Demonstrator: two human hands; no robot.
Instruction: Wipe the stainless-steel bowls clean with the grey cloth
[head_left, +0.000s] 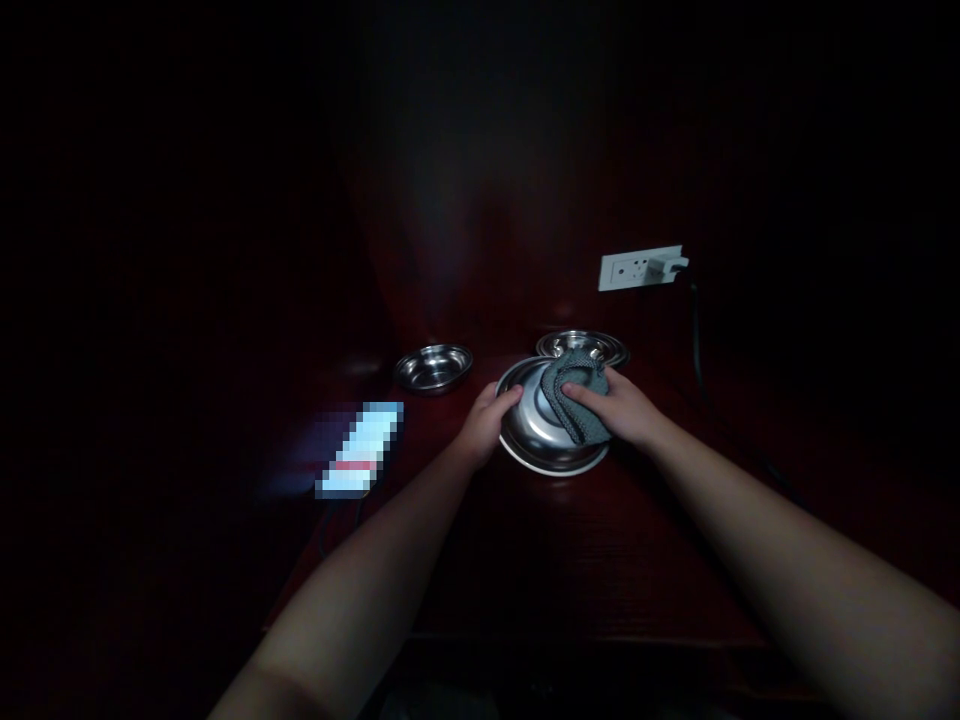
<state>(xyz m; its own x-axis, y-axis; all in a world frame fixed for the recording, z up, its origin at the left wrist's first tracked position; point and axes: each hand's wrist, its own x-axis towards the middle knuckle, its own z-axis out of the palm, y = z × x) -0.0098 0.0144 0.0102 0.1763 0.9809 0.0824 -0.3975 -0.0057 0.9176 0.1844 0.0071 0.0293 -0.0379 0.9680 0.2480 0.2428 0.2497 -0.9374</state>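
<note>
A shiny steel bowl is held tilted above the dark red table, its inside facing me. My left hand grips the bowl's left rim, thumb over the edge and fingers hidden behind it. On the bowl's right side, my right hand is closed on a grey-green cloth pressed against the metal, thumb on top. Behind the held bowl lie stacked steel dishes, partly covered by it. Another steel bowl rests upright on the table to the left.
A lit phone, its screen blurred out, lies at the left with a cable near it. A white wall socket holds a plug, and a dark cord hangs to its right. The table's front edge runs below my arms. The surroundings are very dark.
</note>
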